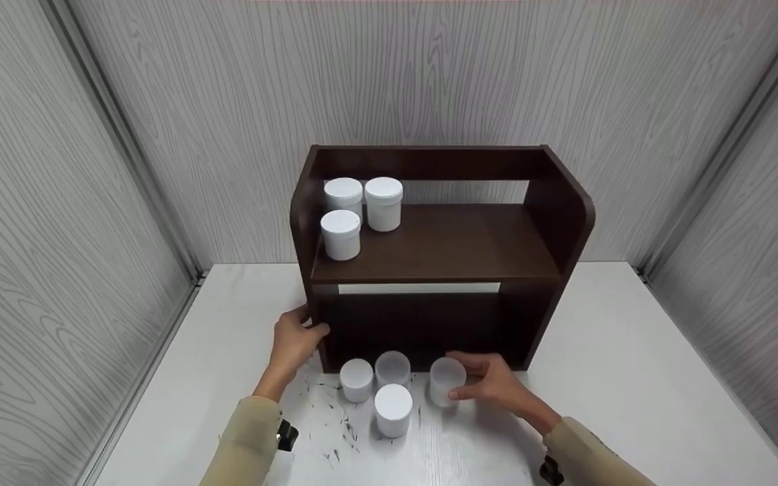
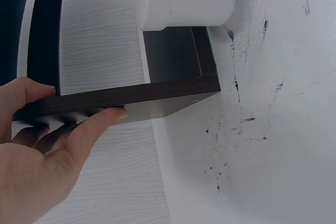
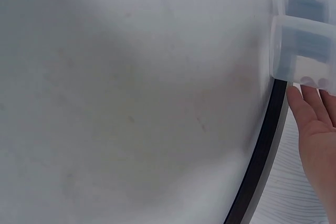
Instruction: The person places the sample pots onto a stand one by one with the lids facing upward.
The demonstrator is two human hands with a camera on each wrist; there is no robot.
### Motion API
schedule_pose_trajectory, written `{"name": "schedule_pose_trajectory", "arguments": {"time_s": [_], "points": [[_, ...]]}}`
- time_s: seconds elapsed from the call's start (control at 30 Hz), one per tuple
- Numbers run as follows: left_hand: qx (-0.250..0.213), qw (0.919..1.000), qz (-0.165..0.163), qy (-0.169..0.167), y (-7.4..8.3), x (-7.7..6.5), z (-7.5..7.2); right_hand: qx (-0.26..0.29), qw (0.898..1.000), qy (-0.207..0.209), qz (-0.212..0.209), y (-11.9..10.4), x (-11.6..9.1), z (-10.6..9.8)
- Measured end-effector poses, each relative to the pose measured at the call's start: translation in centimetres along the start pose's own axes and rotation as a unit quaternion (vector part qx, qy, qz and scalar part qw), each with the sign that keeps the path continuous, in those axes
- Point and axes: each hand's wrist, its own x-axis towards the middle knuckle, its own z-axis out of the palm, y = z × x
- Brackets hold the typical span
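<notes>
So, biggest stuff first: the whole spot is boxed in by pale wood-grain walls [image 1: 429, 81], seen at the back and on both sides. Below them a white table [image 1: 632, 378] is spread out, and on it a dark brown shelf [image 1: 456, 243] is set upright, pretty much in the middle, with two levels.

Two beige sleeves [image 1: 244, 439] are seen coming in from the bottom. The shelf's left side panel is gripped near its front edge by the left hand [image 1: 296, 342], thumb on one face, fingers on the other. Over on the right, a clear cup [image 1: 448, 383] is held between thumb and fingers of the right hand [image 1: 497, 383], right by the shelf's bottom front edge. Whether it's lifted at all can't be told.

Up on the top level, three white jars [image 1: 342, 239] are grouped at the left end, two behind and one in front, all lidded and upright. Down on the table, two more jars [image 1: 393, 412] are placed in front of the shelf, with a second cup [image 1: 392, 370] tucked close behind the nearer one.

Small black gadgets [image 1: 287, 435] are worn at the wrists, and thin dark marks [image 1: 348, 428] are scattered over the tabletop, mostly left of the nearer jar.
</notes>
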Motion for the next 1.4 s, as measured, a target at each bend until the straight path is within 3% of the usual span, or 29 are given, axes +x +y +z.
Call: {"name": "schedule_pose_trajectory", "arguments": {"time_s": [0.27,0.77,1.4], "points": [[0.004,0.9999,0.013,-0.007,0.0,-0.1,0.0,0.022,0.999,0.008,0.023,-0.4,-0.2,0.3],[0.002,1.0,-0.001,-0.002,-0.1,-0.2,0.1,0.027,0.999,0.013,0.03,-0.6,-0.9,0.5],[-0.018,0.9998,0.003,-0.004,0.1,-0.2,0.0,0.042,0.998,-0.002,0.037,-4.5,-1.9,0.7]]}}
